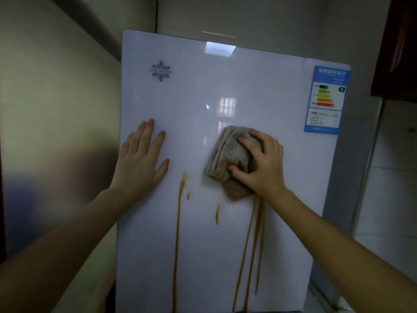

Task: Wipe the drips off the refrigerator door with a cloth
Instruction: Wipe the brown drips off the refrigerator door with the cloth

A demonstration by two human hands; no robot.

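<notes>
The white glossy refrigerator door (203,91) fills the middle of the view. Orange-brown drips (178,222) run down its lower half: one long streak at the left, two short drops in the middle, and several long streaks (252,240) at the right. My right hand (261,166) presses a folded grey-brown cloth (230,152) against the door, just above the right streaks. The cloth's lower corner looks stained. My left hand (140,159) lies flat on the door near its left edge, fingers spread, holding nothing.
A blue energy label (325,100) sticks to the door's upper right corner, a brand logo (160,71) to its upper left. A beige wall (56,109) stands close on the left. A dark red cabinet (399,48) hangs at the upper right above tiled wall.
</notes>
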